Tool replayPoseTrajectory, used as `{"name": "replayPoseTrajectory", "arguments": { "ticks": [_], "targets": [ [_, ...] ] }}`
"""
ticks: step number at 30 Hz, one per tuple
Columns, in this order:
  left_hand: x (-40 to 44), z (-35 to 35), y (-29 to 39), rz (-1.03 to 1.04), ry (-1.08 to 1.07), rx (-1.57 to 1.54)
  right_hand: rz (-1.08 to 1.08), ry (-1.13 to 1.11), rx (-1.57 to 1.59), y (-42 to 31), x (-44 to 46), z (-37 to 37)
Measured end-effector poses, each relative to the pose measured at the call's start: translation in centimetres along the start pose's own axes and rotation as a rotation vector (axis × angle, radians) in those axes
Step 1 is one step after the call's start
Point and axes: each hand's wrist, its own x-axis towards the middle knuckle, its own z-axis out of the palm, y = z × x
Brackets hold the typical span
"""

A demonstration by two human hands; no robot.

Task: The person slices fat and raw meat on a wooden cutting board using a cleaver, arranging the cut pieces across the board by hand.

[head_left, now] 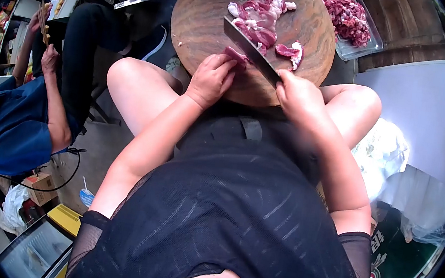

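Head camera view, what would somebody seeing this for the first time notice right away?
Probably the big round chopping block at top center, with raw red meat lying on it. Over it slants a broad knife held in the right hand, its blade near the left hand, whose fingers touch a small meat piece. Next, likely the heap of cut meat in a clear tray at upper right.

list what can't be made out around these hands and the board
Handle of the knife: head view, hidden inside the right hand.
Part of the meat piece: head view, covered by the left hand.
Far edge of the wooden board: head view, cut off by the picture's top.
Far end of the tray: head view, cut off there too.
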Motion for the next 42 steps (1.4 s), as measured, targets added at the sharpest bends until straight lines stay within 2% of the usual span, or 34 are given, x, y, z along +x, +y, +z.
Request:
{"name": "replayPoseTrajectory", "arguments": {
  "ticks": [2,4,10,14,18,21,22,24,26,27,36,42],
  "targets": [
    [0.1,0.4,-0.3,-0.003,-0.074,0.034,0.027,-0.084,-0.108,0.4,0.3,1.8],
    [0.5,0.5,-0.3,0.023,-0.076,0.048,-0.056,-0.047,-0.146,-0.2,0.9,2.0],
    [0.6,0.9,0.4,0.052,-0.068,0.062,-0.118,-0.011,-0.116,-2.8,8.1,3.7],
    [0.3,0.8,0.4,0.02,-0.062,0.088,-0.154,-0.021,-0.105,-2.1,7.0,2.9],
    [0.5,0.1,0.7,0.055,-0.052,0.108,-0.073,-0.174,-0.218,0.8,2.9,0.7],
    [0.2,0.2,0.5,-0.003,-0.109,0.076,-0.048,-0.026,-0.24,3.8,1.9,-1.6],
    [0.1,0.2,0.4,-0.001,-0.107,0.076,-0.048,-0.023,-0.241,3.9,1.6,-1.6],
    [-0.1,0.3,0.1,0.028,-0.064,0.033,0.032,0.129,-0.144,3.3,0.4,-1.7],
    [-0.4,0.2,-0.1,0.042,0.008,0.047,-0.052,0.174,-0.09,2.8,-1.1,-1.1],
    [-0.4,0.0,-0.1,0.055,0.076,0.055,-0.076,0.165,-0.078,2.5,-1.9,-0.7],
    [-0.1,0.9,-1.2,0.015,0.001,0.016,-0.134,0.09,-0.195,-0.5,-3.7,1.5],
    [-0.1,1.6,-1.8,-0.031,0.016,-0.033,-0.063,-0.144,-0.221,-1.5,-2.2,1.0]
  ]
}}
